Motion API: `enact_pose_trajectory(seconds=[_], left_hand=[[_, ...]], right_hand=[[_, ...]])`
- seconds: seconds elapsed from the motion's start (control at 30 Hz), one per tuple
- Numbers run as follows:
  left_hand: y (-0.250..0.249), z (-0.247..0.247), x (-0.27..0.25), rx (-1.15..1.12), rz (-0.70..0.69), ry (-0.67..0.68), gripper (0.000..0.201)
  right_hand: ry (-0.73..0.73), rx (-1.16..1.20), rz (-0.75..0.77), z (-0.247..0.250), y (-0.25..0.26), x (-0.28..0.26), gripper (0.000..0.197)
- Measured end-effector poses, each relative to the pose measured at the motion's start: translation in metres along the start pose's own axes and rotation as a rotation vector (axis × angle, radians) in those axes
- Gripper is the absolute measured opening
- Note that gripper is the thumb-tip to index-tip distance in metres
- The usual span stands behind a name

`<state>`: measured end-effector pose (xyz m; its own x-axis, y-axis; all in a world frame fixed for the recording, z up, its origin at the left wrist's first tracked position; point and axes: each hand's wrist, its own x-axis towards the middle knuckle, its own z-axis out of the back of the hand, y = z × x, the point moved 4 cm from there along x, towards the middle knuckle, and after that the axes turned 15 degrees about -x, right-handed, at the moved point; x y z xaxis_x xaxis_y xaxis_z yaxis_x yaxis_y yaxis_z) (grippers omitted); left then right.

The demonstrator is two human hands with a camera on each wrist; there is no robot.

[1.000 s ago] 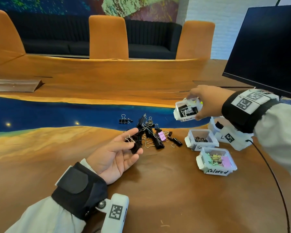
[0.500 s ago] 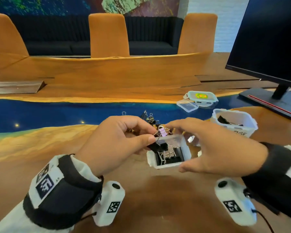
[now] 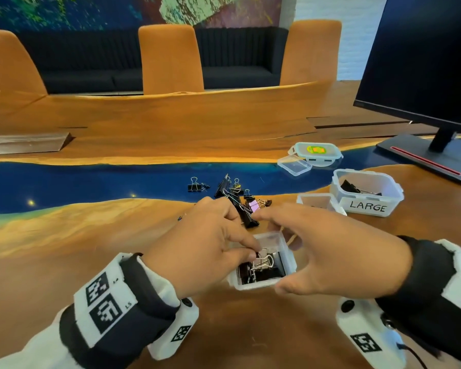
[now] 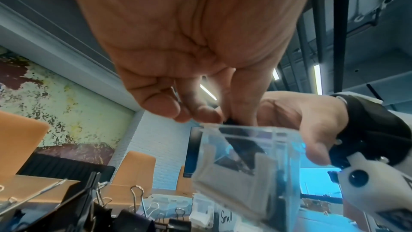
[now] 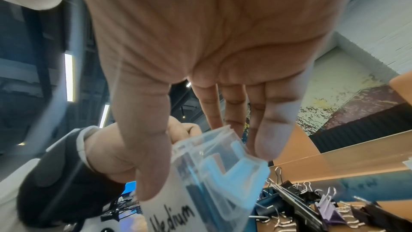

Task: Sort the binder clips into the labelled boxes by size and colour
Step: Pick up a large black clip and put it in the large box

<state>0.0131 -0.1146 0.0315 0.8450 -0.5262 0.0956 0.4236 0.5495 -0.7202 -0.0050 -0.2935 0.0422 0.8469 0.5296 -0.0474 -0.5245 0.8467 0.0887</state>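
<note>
The clear Medium box (image 3: 253,285) is near the table's front, with black clips inside. My right hand (image 3: 288,259) grips it, thumb on the near labelled wall and fingers over the far rim; the right wrist view shows the Medium box (image 5: 214,183) under my thumb. My left hand (image 3: 253,253) reaches into the box from the left and pinches a black binder clip (image 3: 264,263) with silver handles just inside the rim. In the left wrist view my left hand (image 4: 223,119) curls over the Medium box (image 4: 240,165). The unsorted pile of clips (image 3: 240,201) lies just beyond.
The LARGE box (image 3: 367,193) stands at the right, the Small box (image 3: 317,202) partly hidden behind my right hand. Two lids (image 3: 314,153) lie further back. A monitor base (image 3: 421,155) occupies the far right. A lone black clip (image 3: 196,185) lies left of the pile.
My right hand brought the Medium box from the raised right side down to the front centre. My left hand turned palm down and lowered its black clip into the box.
</note>
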Motion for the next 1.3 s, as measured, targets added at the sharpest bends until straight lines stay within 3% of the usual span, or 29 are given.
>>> enact_pose_trajectory(seconds=[0.17, 0.3, 0.47, 0.63, 0.83, 1.0, 1.1, 1.17, 1.3], left_hand=[[0.010, 0.011, 0.001, -0.171, -0.021, -0.166, 0.012], [0.023, 0.027, 0.000, -0.271, -0.014, -0.321, 0.010], [0.036, 0.032, -0.003, -0.296, 0.025, -0.336, 0.008], [0.040, 0.033, -0.006, -0.292, 0.037, -0.331, 0.007], [0.053, 0.042, -0.012, -0.310, 0.081, -0.315, 0.006], [0.061, 0.045, -0.010, -0.415, 0.111, -0.354, 0.006], [0.065, 0.043, -0.007, -0.518, 0.145, -0.364, 0.007], [0.067, 0.040, -0.005, -0.569, 0.173, -0.359, 0.009], [0.070, 0.034, -0.004, -0.619, 0.184, -0.323, 0.011]], right_hand=[[0.046, -0.021, -0.011, 0.006, -0.005, 0.007, 0.080], [0.109, -0.094, -0.162, 0.028, -0.040, 0.028, 0.068], [0.057, -0.213, -0.430, 0.055, -0.112, 0.077, 0.071], [0.236, -0.278, -0.518, 0.043, -0.147, 0.111, 0.075], [0.482, -0.547, -0.491, 0.011, -0.150, 0.128, 0.072], [0.394, -0.508, -0.451, 0.019, -0.132, 0.133, 0.074], [0.294, -0.496, -0.309, 0.023, -0.098, 0.138, 0.048], [0.314, -0.517, -0.235, 0.014, -0.075, 0.139, 0.034], [0.454, -0.629, -0.246, -0.013, -0.056, 0.139, 0.044]])
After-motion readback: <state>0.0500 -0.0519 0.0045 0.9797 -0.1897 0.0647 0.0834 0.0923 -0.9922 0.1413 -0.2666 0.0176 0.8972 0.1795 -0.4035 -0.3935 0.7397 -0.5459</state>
